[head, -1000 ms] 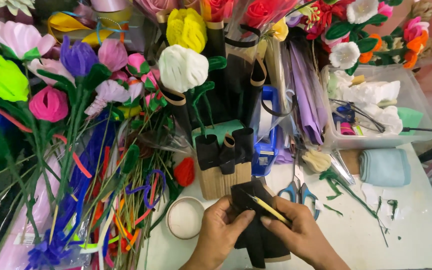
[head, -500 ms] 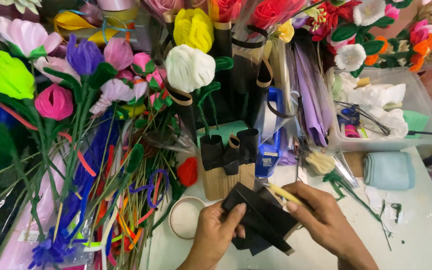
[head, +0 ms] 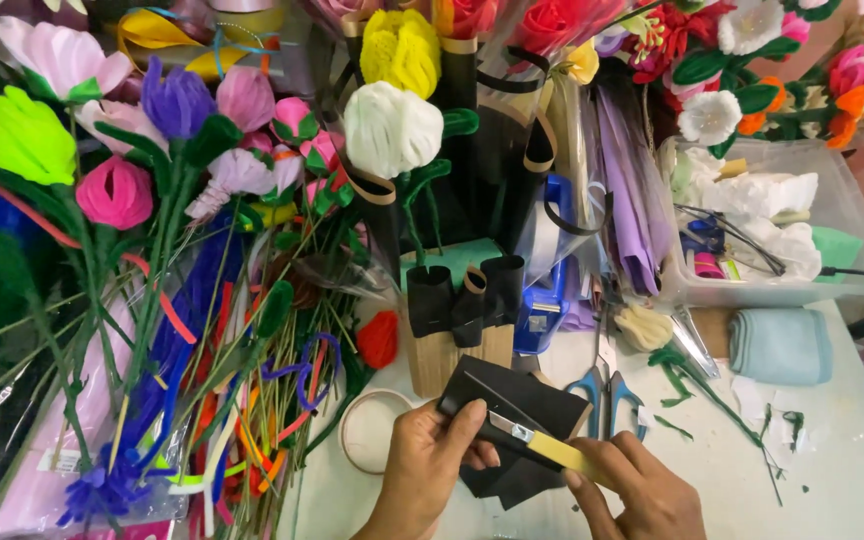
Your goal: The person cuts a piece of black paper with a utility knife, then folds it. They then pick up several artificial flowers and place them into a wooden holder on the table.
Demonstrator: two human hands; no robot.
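My left hand [head: 427, 468] pinches the near left corner of a folded sheet of black paper [head: 517, 395], holding it above the white table [head: 832, 480]. My right hand [head: 637, 490] grips a yellow-handled utility knife [head: 542, 443] whose blade end rests against the black paper close to my left thumb. Just behind the paper stands a wooden block [head: 452, 355] holding several rolled black paper tubes [head: 465, 290].
Pipe-cleaner flowers in many colours [head: 152, 200] crowd the left and back. A tape ring [head: 372, 430] lies left of my hands, blue-handled scissors [head: 600, 390] and green scraps to the right. A clear plastic bin [head: 772, 230] and a folded light-blue cloth [head: 780, 345] sit at the right.
The black paper was lifted and turned from upright to a flatter slant. My right hand slid down and right, bringing the yellow knife across the paper's near edge.
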